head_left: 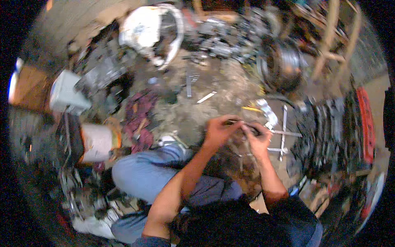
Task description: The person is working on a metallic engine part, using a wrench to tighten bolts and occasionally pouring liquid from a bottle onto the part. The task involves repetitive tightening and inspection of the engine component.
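Both my hands are close together over the ground in front of my lap, their fingertips almost meeting. My left hand (219,131) is closed in a pinch at a small dark piece, which is too blurred to name. My right hand (259,139) curls around a small dark piece (255,131). Whether both hands hold one and the same piece, I cannot tell. Just beyond the right hand are a yellow-handled tool (252,109) and a crumpled whitish piece (268,112). Thin metal strips (284,133) lie crossed to its right.
Scrap metal parts (218,41) are heaped at the back, beside a broken white shell (142,31) and a dark wheel-like drum (284,66). A maroon cloth (140,117), white bucket (96,142) and grey box (68,92) are left. Dark stacked parts (325,127) and a red panel (365,125) stand right.
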A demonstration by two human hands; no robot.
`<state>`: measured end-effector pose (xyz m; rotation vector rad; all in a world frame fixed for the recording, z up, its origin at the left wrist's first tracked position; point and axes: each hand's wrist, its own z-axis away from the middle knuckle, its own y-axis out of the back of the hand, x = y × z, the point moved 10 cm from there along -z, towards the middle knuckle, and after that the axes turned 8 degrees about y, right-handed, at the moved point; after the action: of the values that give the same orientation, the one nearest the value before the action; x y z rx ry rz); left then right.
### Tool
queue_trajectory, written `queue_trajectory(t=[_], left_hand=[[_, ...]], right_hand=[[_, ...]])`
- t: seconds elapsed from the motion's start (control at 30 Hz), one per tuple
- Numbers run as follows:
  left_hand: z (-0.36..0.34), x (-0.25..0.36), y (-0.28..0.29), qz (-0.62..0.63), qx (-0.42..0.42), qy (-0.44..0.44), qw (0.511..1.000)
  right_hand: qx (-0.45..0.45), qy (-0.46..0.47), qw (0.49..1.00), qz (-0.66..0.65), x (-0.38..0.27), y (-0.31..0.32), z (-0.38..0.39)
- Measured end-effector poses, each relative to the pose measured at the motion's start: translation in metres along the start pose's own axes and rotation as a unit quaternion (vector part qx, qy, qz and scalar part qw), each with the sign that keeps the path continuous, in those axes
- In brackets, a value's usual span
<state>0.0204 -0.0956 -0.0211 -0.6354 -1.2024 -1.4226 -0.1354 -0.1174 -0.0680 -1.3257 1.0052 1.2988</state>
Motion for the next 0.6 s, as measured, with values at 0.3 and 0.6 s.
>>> queue_trajectory(t=[0.3,0.6], left_hand=[[0.093,0.037,0.084,0.243,0.244,-0.316,0.884],[0.348,0.036,0.250,-0.035,0.470,-0.178,0.864]], right_hand=[[-0.182,0.298,0.915,0.203,-0.135,-0.053,-0.019],[-0.498,0.555,0.663,0.067,-0.283,-0.301,0.160]])
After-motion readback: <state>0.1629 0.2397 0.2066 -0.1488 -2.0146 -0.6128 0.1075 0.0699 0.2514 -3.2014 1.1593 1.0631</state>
